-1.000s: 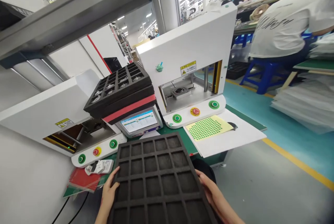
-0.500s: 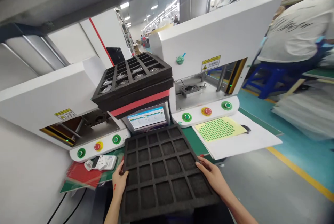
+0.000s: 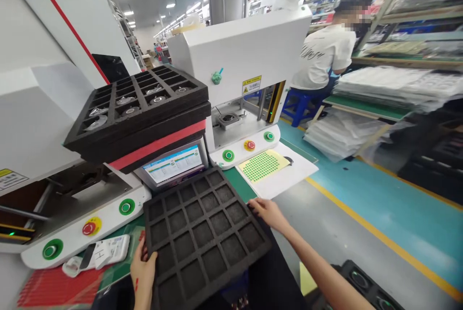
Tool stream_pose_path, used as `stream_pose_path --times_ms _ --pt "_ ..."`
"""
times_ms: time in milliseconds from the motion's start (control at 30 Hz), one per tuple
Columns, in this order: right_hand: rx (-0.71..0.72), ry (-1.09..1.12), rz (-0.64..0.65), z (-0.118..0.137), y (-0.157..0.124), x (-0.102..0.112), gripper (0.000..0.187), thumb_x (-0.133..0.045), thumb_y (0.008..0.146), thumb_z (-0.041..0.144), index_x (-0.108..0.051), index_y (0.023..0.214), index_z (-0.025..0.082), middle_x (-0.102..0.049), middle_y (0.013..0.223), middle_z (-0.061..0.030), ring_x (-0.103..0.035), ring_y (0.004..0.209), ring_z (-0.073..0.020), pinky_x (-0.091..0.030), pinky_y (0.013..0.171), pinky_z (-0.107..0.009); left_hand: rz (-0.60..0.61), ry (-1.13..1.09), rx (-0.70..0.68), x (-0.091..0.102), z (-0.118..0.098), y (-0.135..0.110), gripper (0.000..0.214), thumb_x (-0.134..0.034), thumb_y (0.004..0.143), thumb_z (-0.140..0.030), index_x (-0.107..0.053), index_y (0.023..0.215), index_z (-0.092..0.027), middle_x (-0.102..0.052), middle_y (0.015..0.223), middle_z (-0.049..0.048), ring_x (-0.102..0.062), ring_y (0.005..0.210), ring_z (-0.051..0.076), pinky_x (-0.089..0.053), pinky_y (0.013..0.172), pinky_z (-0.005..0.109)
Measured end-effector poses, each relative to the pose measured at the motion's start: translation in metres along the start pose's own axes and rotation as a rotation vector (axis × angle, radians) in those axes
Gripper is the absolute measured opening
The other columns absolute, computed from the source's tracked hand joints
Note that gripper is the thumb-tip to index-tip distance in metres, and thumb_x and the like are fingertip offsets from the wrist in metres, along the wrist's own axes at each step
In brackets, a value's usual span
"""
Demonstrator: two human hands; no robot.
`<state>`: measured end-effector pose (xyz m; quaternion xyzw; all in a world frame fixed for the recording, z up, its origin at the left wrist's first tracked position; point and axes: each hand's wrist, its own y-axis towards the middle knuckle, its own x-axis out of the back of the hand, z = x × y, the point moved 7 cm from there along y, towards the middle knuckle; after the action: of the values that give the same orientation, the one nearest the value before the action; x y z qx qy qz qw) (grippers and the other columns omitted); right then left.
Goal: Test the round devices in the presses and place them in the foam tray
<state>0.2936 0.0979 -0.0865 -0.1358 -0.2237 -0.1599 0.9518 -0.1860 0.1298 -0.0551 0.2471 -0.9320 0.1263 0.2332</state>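
An empty black foam tray point(image 3: 202, 223) with a grid of square pockets lies flat in front of me, over the green bench edge. My left hand point(image 3: 142, 266) grips its near left edge, fingers curled over the rim. At the tray's far right edge rests my right hand point(image 3: 266, 211), fingers bent on the foam. A stack of similar black trays point(image 3: 141, 107), the top one carrying several round parts, sits above a small touchscreen point(image 3: 173, 165).
Two white press machines point(image 3: 238, 49) with green and red buttons flank the screen. A yellow sheet of green dots point(image 3: 262, 165) lies on white paper. A white handheld device point(image 3: 104, 252) lies left. A seated person in white point(image 3: 323, 54) works behind. Another tray point(image 3: 365, 286) lies on the floor.
The view has swung left and down. The tray has moved forward and to the left over the bench edge, with both hands still on its sides.
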Motion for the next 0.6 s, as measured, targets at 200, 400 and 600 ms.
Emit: stream_pose_path --times_ms 200,400,600 --pt "-0.018 -0.357 -0.291 -0.004 0.062 0.105 0.026 -0.058 0.095 0.032 -0.059 0.117 0.017 -0.058 0.122 -0.0092 -0.059 0.107 -0.0231 -0.050 0.092 -0.045 -0.005 0.009 -0.100 0.002 -0.004 -0.001 0.063 -0.059 0.059 -0.031 -0.056 0.120 -0.011 -0.066 0.113 0.0168 -0.067 0.102 0.032 -0.055 0.090 0.044" --pt "-0.100 -0.567 -0.399 0.005 0.116 0.148 0.036 -0.061 0.093 0.032 -0.055 0.124 0.016 -0.055 0.128 -0.0107 -0.056 0.113 -0.0266 -0.049 0.094 -0.049 -0.054 0.063 -0.303 0.013 -0.033 -0.015 0.055 -0.061 0.057 -0.040 -0.058 0.107 -0.018 -0.064 0.112 0.0146 -0.060 0.110 0.037 -0.043 0.104 0.052" --pt "-0.138 -0.588 -0.339 0.007 0.142 0.142 0.033 -0.060 0.094 0.032 -0.056 0.122 0.016 -0.058 0.122 -0.0096 -0.060 0.105 -0.0240 -0.053 0.088 -0.045 -0.111 0.192 -0.554 0.011 -0.038 -0.026 0.042 -0.048 0.073 -0.046 -0.059 0.103 -0.020 -0.064 0.109 0.0133 -0.064 0.101 0.033 -0.049 0.097 0.048"
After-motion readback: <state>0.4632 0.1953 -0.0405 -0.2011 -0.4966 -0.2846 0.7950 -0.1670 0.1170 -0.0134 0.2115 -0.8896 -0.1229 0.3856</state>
